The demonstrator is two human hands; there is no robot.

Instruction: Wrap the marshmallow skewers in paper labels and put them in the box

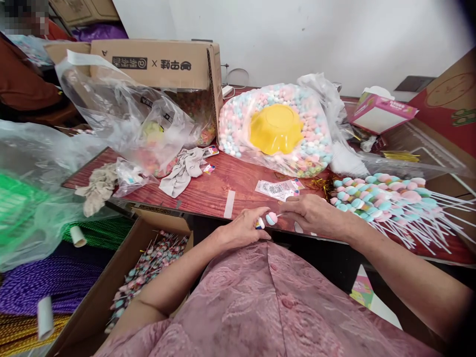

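Observation:
In front of my body, at the table's near edge, my left hand (pixel 243 229) is closed around small marshmallows. A pink-and-blue marshmallow (pixel 271 218) shows just beyond its fingertips. My right hand (pixel 318 214) pinches a thin white stick (pixel 280 214) whose end meets that marshmallow. How far the stick goes in is hidden. To the right lies a pile of marshmallow skewers (pixel 386 196) in pink, blue, white and brown, with their white sticks pointing right. Behind my hands sits a large clear bag of marshmallows (pixel 234 121) with a yellow bowl (pixel 277 129) upside down in it.
Printed labels (pixel 278 189) lie on the red wood-grain table (pixel 201 191). Grey cloth (pixel 182 171), plastic bags and a cardboard box (pixel 156 64) occupy the left side. Below left stands an open carton (pixel 148 267) of finished skewers. Gold tinsel ties (pixel 322 184) sit by the pile.

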